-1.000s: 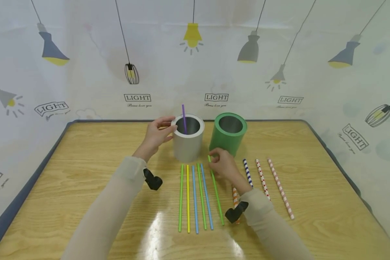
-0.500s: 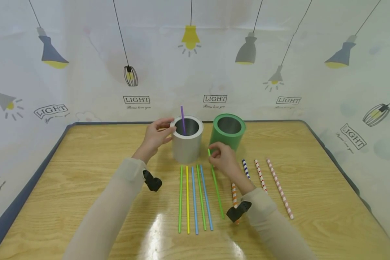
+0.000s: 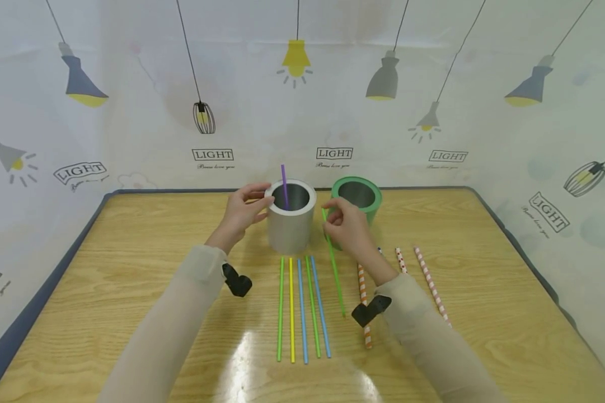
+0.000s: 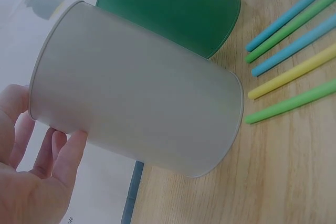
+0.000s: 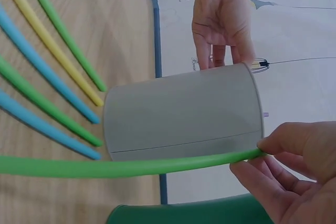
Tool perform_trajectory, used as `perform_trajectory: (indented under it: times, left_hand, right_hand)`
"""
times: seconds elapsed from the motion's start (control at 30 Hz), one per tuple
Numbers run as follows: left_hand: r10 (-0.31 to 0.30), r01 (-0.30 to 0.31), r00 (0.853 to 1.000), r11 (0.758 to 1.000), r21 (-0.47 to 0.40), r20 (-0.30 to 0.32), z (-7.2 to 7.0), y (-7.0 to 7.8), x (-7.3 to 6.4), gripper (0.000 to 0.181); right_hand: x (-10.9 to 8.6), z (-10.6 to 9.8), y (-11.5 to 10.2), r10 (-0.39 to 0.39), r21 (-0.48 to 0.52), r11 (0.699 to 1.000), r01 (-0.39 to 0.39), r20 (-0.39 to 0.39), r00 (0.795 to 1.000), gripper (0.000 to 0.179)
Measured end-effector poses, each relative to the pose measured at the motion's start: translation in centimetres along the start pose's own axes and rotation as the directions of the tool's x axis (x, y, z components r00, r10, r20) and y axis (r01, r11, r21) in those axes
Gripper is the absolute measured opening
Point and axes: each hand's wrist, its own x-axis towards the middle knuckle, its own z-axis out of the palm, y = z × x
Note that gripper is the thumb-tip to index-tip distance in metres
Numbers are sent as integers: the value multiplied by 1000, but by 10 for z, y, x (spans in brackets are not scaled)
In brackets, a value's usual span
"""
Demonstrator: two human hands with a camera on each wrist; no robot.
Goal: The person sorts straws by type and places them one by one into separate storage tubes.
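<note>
Plain beige sleeves (image 3: 153,330) were worn, with angular black wrist cameras (image 3: 237,281) at the head view's seven and five o'clock.

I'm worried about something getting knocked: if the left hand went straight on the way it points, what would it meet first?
Likely the grey can at once: the left hand appears to touch its side near the rim.

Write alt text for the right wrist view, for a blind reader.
A right hand pinches a green straw near its end, before a gray cup that a left hand touches. Five more straws lie on the wooden table; a green cup shows at the bottom.
</note>
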Motion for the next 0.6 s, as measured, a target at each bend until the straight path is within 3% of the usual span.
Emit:
perform_trajectory:
  times: [0.23,0.6]
  left_hand:
    - [10,-10,1000,1000,-16,2,-1,-2,1,39]
    - [8,-8,1000,1000,-17,8,-2,0,0,39]
  right_hand:
    - [21,-5,-14,-106,-39,994,103,-65,992,28]
    - [57,-29,-43,-146,93,982,163,-163,976,28]
